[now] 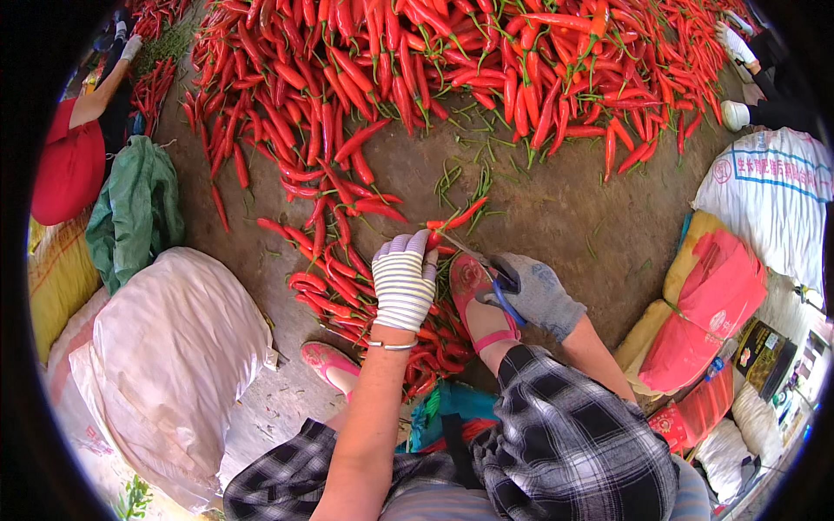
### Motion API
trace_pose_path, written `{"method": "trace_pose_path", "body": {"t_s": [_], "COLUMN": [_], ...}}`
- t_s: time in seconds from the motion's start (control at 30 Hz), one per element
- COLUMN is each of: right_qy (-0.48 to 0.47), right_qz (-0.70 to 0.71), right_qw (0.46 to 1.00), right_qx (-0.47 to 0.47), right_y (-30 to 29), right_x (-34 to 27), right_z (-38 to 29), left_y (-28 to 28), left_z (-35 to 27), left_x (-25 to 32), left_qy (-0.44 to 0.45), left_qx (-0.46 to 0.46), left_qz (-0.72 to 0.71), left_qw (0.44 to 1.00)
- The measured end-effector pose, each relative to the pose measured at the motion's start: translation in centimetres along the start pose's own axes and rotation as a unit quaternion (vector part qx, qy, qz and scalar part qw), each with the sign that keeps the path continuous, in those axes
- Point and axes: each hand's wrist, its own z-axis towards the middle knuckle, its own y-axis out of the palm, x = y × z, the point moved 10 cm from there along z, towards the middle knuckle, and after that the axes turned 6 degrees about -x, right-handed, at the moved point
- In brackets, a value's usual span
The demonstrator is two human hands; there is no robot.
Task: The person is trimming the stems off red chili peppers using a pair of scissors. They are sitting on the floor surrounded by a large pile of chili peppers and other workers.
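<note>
My left hand (pixel 404 283), in a white and purple striped knit glove, grips red chili peppers (pixel 432 240) between thumb and fingers. Another red chili (pixel 468 213) points up and right just beyond the fingertips; whether it is held too I cannot tell. In a grey work glove, my right hand (pixel 544 296) holds scissors with blue handles (pixel 507 303). Their blades (pixel 464 247) reach left towards the green stems by my left fingers. Below and around my left hand lies a smaller heap of chilies (pixel 339 286), running down between my pink shoes (pixel 470 280).
A large chili pile (pixel 391 58) spreads across the floor ahead. Cut green stems (pixel 485 153) litter the concrete (pixel 554 202). A pale stuffed sack (pixel 176 365) stands left, folded red sacks (pixel 704 312) and a white sack (pixel 769 195) right. Other people's gloved hands (pixel 131 47) show at both edges.
</note>
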Motion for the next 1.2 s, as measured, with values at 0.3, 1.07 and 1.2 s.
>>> {"method": "trace_pose_path", "body": {"t_s": [0.3,1.07,1.2], "right_qy": [0.056,-0.026,-0.006], "right_qz": [-0.197,0.037,0.093], "right_qw": [0.979,0.998,0.995], "right_qx": [-0.009,0.045,0.041], "right_y": [-0.5,-0.1,0.1], "right_x": [0.6,0.2,0.3], "right_z": [-0.6,0.4,0.2], "left_y": [1.0,2.3,1.7], "left_z": [-1.6,0.8,1.2], "left_x": [-4.8,0.1,0.6], "left_qy": [-0.139,-0.029,0.007], "left_qx": [-0.323,-0.062,-0.086], "left_qz": [0.016,-0.154,-0.127], "left_qw": [0.936,0.986,0.988]}}
